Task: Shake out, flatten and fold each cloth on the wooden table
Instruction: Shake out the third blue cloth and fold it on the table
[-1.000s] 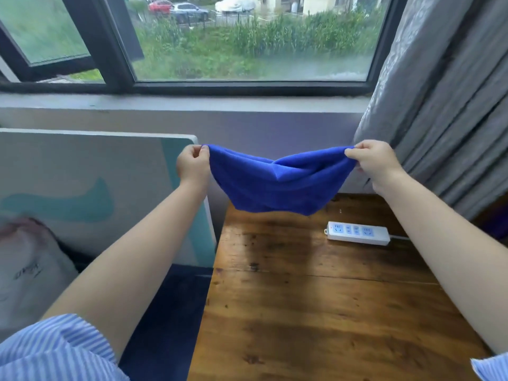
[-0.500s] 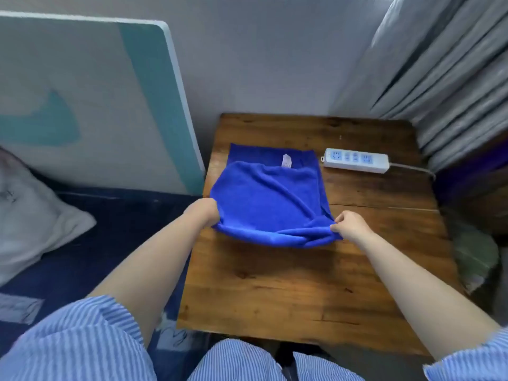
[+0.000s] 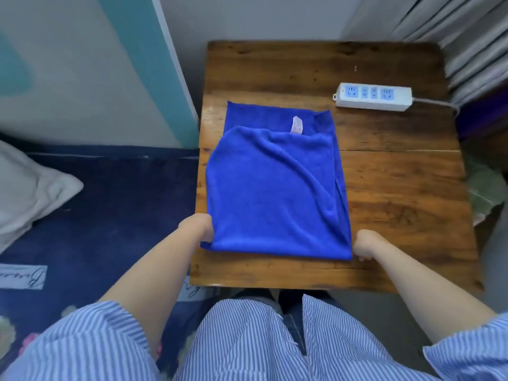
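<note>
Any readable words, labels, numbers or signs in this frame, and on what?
None can be read.
White tag on the blue cloth: print too small.
White patch on the dark bedding: cursive script, blurred and cut off.
Power strip: socket markings only, no legible text.

We see the blue cloth [image 3: 270, 193] folded over itself on the wooden desk [image 3: 384, 188], upper layer short of the far edge, a small white tag [image 3: 297, 125] showing there.
</note>
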### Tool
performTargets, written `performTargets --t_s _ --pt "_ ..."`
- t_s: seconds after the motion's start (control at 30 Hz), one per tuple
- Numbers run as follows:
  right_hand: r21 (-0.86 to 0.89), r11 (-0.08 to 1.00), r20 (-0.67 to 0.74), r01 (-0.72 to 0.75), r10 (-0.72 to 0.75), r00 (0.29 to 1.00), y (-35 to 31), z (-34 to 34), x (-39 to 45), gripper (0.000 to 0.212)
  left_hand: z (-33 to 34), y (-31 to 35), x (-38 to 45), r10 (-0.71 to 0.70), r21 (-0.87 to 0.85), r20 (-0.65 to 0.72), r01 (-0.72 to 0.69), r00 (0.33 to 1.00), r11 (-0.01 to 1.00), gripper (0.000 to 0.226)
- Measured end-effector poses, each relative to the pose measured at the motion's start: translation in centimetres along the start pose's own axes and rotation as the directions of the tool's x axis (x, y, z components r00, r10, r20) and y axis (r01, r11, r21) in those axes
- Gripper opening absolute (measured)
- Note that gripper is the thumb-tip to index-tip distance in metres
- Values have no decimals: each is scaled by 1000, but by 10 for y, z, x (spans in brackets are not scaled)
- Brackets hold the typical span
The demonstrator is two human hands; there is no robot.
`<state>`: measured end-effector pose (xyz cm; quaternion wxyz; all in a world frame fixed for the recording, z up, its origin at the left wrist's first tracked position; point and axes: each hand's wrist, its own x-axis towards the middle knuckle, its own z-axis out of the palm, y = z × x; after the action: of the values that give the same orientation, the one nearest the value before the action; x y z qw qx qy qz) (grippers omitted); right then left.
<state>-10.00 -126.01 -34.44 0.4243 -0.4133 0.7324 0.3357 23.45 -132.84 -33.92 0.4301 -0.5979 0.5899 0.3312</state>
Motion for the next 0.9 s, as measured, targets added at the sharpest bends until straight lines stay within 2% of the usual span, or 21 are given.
performTargets --t_s 0.1,0.23,0.3,0.43,0.63,0.73,0.8,0.9 --pt "111 994 -98 -9 19 995 -11 -5 -8 17 -4 4 2 -30 -58 -107 24 994 998 16" --pt "154 988 -315 11 38 948 -34 -33 -7 27 -39 18 5 -55 -136 -300 14 952 991 24" --pt "146 985 -364 87 -29 931 -49 -55 -4 19 -61 25 10 -42 -174 -358 -22 933 985 12" --pt "60 965 -438 256 -205 875 -77 -98 6 11 -104 35 21 -19 -240 -474 -109 880 965 23" --pt "-81 930 -545 359 -343 765 -100 -146 36 28 -155 62 42 -2 -369 -601 -276 799 888 31" --pt "-73 911 -539 405 -378 753 -103 -158 54 19 -171 72 55 0 -362 -644 -304 765 881 31" --pt "-63 907 -524 417 -386 759 -105 -161 62 19 -179 76 65 -2 -352 -641 -291 768 890 31" --pt "-56 891 -538 451 -408 738 -105 -164 74 28 -184 79 79 22 -280 -578 -224 816 934 33"
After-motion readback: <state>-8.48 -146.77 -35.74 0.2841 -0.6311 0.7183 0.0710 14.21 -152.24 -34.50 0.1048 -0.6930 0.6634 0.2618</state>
